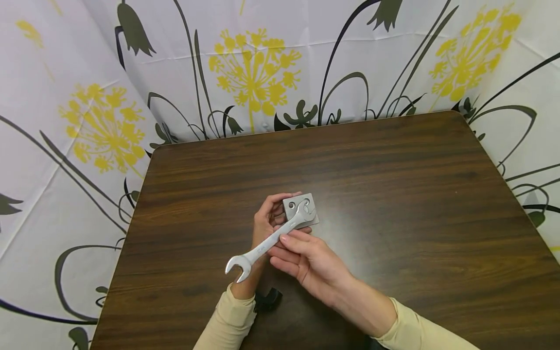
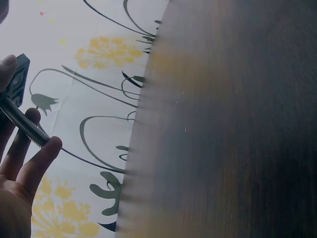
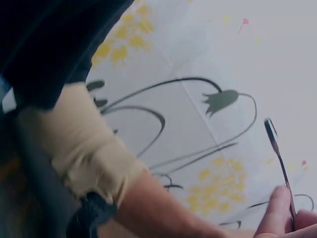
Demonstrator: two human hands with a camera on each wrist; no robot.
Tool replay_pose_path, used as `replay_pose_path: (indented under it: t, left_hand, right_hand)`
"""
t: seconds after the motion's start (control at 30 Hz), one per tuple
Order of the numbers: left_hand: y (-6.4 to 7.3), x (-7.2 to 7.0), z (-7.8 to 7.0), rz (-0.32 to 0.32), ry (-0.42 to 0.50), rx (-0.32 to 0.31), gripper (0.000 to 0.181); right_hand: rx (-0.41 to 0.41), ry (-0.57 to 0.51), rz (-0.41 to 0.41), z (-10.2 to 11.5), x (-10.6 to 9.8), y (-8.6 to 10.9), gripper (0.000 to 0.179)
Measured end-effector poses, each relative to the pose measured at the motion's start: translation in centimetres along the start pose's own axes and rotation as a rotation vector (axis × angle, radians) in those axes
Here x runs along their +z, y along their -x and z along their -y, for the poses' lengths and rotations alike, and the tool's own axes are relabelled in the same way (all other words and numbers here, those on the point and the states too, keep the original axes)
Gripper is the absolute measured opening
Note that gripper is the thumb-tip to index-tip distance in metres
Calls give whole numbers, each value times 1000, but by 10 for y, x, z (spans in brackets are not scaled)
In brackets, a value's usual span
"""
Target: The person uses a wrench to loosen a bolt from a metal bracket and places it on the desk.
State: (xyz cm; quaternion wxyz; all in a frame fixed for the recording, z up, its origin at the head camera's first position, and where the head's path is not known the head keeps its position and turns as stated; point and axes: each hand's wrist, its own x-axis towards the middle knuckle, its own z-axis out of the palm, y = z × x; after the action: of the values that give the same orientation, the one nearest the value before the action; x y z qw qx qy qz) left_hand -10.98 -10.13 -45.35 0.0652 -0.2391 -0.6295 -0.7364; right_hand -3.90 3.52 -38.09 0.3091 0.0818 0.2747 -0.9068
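Note:
My left hand (image 1: 264, 224) grips a small grey metal block (image 1: 311, 216) with round holes in its face. From the block's underside a threaded bolt (image 2: 25, 122) sticks out, seen in the left wrist view, with a fingertip at its end. My right hand (image 1: 317, 265) pinches a silver open-end wrench (image 1: 269, 242) by the middle of its shank, between thumb and fingers. The wrench's far head overlaps the block's face in the head view, around one hole, and its other open head points towards me. In the right wrist view the wrench (image 3: 283, 166) appears edge-on.
Both hands are above a dark wood-grain table (image 1: 420, 204). Behind it and along its sides hangs a white curtain (image 1: 332, 53) with yellow and grey flower prints. A black camera mount (image 1: 269, 299) sits at the left wrist.

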Motion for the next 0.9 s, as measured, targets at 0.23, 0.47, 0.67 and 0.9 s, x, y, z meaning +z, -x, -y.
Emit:
replay_pose_path:
  t: [0.23,0.47,0.67,0.9]
  left_hand:
    - [-3,9,-17,9,-21,63,71]
    - [-7,19,-34,4,-52,101,72]
    - [-6,19,-31,15,-57,112,73]
    - [-3,12,-24,5,-73,45,72]
  right_hand:
    - [-47,-58,-24,-13,13,-8,29]
    - [-59,-86,-21,-18,15,-16,21]
    - [-48,-41,-32,-19,11,-19,28]
    - [-26,109,-54,-21,-5,-14,38]
